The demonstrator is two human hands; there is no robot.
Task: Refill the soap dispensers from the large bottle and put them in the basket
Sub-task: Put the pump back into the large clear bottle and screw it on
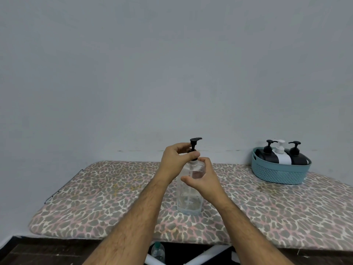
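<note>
Clear dispenser (189,196) upright on board, left hand (174,162) fingers pinching its black pump (194,148), right hand (202,178) cupped loosely beside it

Work surface: padded board (95,197) w/ leopard-print cover, pushed against wall (172,73) at rear; no passage behind. Left half of board open, approach unobstructed from front and left. Metal rail (63,186) runs along left edge. Centre: clear dispenser (189,196) upright, both forearms converge on it, blocking central lane. Right rear corner: teal basket (277,173) near wall, holding 3 dispensers, pumps projecting above rim; access from above or front only. Open strip btwn clear dispenser and basket. Right front of board open.
</note>
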